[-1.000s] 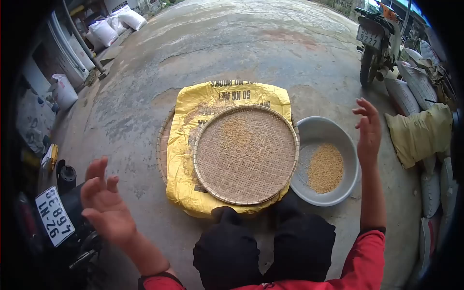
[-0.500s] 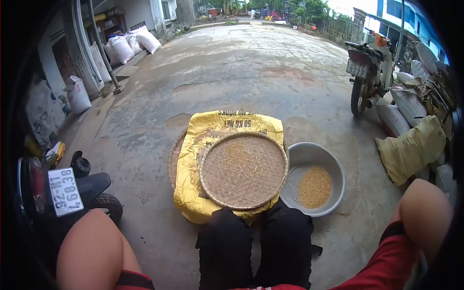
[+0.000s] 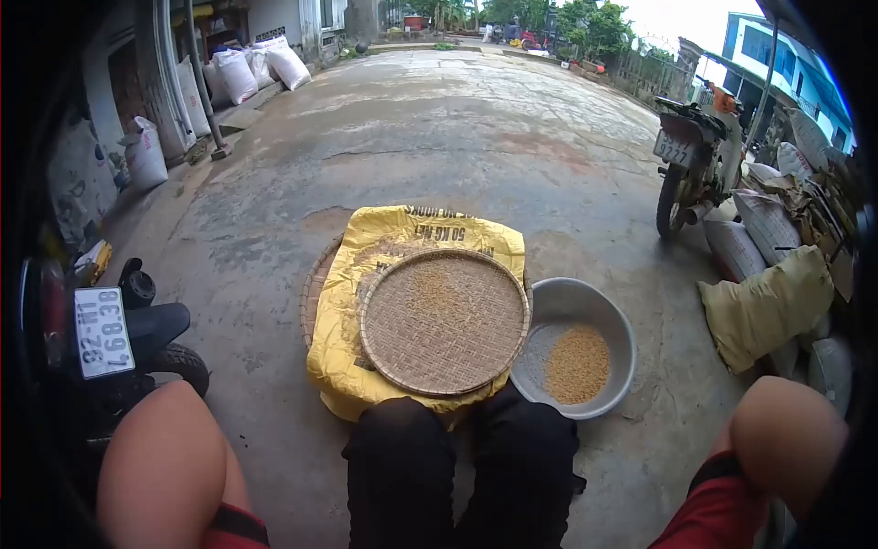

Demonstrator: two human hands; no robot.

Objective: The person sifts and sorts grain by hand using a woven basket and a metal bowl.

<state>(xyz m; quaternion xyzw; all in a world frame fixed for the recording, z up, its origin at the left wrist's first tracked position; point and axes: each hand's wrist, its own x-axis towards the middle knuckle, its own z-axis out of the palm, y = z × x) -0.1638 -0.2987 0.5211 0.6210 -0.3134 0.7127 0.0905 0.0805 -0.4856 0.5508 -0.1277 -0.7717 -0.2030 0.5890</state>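
Note:
Both my hands are out of view; only my bent left arm and bent right arm show at the lower sides. In front of my knees lies a round woven winnowing basket with a thin scatter of yellow grain toward its far side. It rests on a yellow printed sack, which covers a second woven basket showing at the left edge. Right of these, a grey metal basin holds a heap of grain. Neither arm touches these things.
A motorbike's rear with a licence plate is close on the left. Another motorbike is parked at the right, near stacked sacks and a tied yellowish sack. White sacks line the left wall. Concrete ground stretches ahead.
The view has shifted slightly, so the baskets and basin appear a little farther left. My right arm's bend sits lower in view. The baskets, sack and grain look unchanged.

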